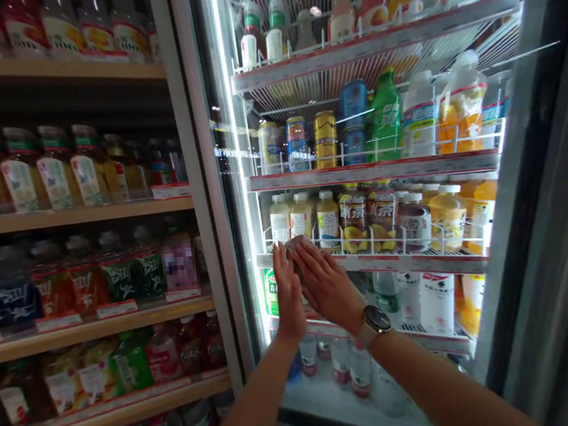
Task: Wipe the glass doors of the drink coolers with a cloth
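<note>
Forearms (pixel 252 403) rise from the bottom of the view toward the fridge (pixel 489 253), the right one wearing a round-faced wristwatch (pixel 376 325) on a pale strap. At the fridge's third wire rail (pixel 407 244), the left hand (pixel 289 293) stands nearly upright, palm forward. The right hand (pixel 326 289) slants in from the side, its fingers angled up toward the left hand's. Both sets of fingers lie long and straight, and neither grip is clenched. Their tips meet over a crumpled grey-white packet (pixel 298 246) at the front of that rail, but whether they pinch it or only press on it, I cannot tell.

Behind the packet, inside the fridge, milky bottles (pixel 302 216) and iced-tea bottles (pixel 354 221) stand in a row. Nothing else is in either hand, and the fridge's rows remain full. Below the hands are large white bottles (pixel 437 302) and small bottles (pixel 359 370). Higher in the fridge are tall cans (pixel 326 138), a green bottle (pixel 385 116) and an orange drink bottle (pixel 463 119). Left of the fridge, wooden shelves (pixel 63 217) carry rows of bottled drinks (pixel 19 175).
</note>
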`<move>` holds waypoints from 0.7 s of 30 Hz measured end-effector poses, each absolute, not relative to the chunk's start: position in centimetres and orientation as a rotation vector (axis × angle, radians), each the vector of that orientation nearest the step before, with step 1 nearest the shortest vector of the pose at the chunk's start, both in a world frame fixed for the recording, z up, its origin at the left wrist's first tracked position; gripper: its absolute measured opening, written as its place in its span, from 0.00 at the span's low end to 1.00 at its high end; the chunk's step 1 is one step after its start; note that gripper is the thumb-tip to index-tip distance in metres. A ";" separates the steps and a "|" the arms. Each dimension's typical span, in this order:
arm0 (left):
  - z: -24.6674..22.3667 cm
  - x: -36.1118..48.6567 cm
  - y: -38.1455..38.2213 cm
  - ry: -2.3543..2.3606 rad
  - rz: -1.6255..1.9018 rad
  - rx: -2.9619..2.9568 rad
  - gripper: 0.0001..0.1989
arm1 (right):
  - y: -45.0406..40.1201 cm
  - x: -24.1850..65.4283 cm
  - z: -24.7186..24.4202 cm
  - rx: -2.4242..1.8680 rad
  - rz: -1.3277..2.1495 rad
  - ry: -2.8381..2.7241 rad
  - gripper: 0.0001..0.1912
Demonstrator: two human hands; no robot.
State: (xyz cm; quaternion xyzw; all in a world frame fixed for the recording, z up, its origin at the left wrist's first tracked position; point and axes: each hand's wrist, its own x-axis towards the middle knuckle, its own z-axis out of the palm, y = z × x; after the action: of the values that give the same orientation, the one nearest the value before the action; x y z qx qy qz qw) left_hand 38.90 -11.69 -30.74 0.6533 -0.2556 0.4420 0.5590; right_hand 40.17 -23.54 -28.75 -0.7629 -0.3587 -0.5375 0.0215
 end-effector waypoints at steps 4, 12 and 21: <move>-31.5 40.8 -6.9 -0.443 1.542 1.828 0.29 | -22.7 41.4 -27.8 -2.367 -1.820 -1.112 0.32; -34.4 45.9 -2.0 -0.510 1.902 2.181 0.31 | -23.6 41.8 -32.2 -2.451 -1.885 -1.312 0.31; -34.7 45.7 -2.3 -0.482 1.935 2.200 0.31 | -25.8 41.6 -32.5 -2.468 -1.822 -1.631 0.32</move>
State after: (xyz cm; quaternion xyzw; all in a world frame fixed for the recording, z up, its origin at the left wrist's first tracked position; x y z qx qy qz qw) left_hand 45.65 -2.26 -34.70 0.7382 -0.1616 0.6492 0.0861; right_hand 41.61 -25.81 -32.54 -0.7005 -0.4629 -0.5172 -0.1657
